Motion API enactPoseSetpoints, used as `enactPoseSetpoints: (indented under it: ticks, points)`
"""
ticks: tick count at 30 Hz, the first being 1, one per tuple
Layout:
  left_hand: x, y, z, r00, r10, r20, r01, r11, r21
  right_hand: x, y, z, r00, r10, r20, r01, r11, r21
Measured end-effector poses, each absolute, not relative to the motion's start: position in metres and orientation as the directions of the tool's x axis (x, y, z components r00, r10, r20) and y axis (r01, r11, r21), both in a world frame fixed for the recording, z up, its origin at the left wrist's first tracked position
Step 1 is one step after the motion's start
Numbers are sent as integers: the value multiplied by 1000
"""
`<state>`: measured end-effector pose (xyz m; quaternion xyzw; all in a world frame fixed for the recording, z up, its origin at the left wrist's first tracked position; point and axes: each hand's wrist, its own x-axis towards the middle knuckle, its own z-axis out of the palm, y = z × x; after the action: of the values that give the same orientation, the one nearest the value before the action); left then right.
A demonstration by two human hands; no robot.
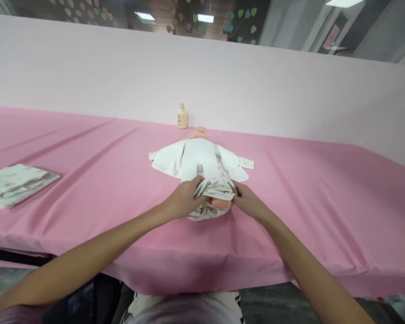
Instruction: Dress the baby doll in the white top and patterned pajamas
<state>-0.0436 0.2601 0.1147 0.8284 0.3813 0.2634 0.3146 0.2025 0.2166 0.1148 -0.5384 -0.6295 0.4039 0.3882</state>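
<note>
A baby doll (200, 132) lies on its back on the pink-covered table, its head toward the wall. It wears a white top (200, 153) spread open at the sides. Bunched pale baby pants (214, 186) surround the doll's lower end, and a foot (220, 203) shows through the fabric. My left hand (186, 197) grips the left edge of the pants, thumb and fingers closed on the cloth. On the opposite edge, my right hand (247, 198) pinches the same pants. The doll's legs are mostly hidden by the cloth.
A cream pump bottle (182, 117) stands by the white wall (121, 76), behind the doll. Folded printed baby clothes (18, 182) lie at the left of the pink tablecloth (114, 180). The table's front edge runs just before my body.
</note>
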Motion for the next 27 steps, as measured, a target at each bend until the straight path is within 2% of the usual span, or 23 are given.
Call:
enactPoseSetpoints:
  ticks: [5,11,16,18,20,24,27]
  points:
    - [-34,269,115,541,813,216,574,-544,612,198,219,116,-103,995,-10,347,27,-938]
    - [-40,268,117,549,825,130,551,-475,686,201,215,118,-229,971,-65,114,-39,-993]
    - [-63,273,121,624,764,163,540,-572,617,215,221,127,-332,933,-136,112,-105,-988]
    - [-73,277,121,624,760,182,518,-577,632,216,228,128,-350,928,-130,89,-106,-990]
    - [-82,281,120,621,768,157,479,-530,699,212,237,127,-323,938,-123,83,-101,-991]
    - [-93,291,115,613,787,69,365,-359,859,200,254,114,-114,986,-120,168,-100,-981]
    - [-99,297,110,578,816,-8,345,-235,909,194,259,103,14,985,-174,97,-174,-980]
